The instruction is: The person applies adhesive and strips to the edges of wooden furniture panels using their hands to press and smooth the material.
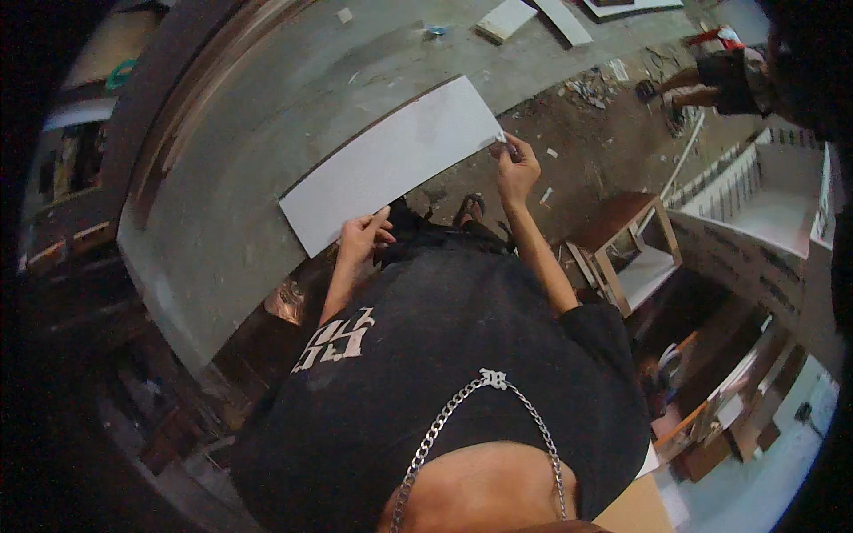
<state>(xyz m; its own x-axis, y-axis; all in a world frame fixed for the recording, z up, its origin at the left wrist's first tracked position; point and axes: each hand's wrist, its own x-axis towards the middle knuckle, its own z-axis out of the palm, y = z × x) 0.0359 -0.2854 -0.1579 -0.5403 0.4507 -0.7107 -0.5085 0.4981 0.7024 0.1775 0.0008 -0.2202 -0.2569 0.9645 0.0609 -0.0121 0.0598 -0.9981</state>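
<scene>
A long white board (391,164) lies slanting across the near edge of a grey worktable (267,115). My left hand (360,236) is at the board's near edge, toward its left end, with fingertips on the edge and thumb below it. At the right near corner is my right hand (517,169), its fingers pinched together. Something small shows at those fingertips, too small to name.
White board pieces (506,19) lie at the table's far side. A brown wooden box frame (622,235) and a large white-lined box (773,200) stand at right. Debris litters the floor (577,133). Another person's legs (680,87) show at far right.
</scene>
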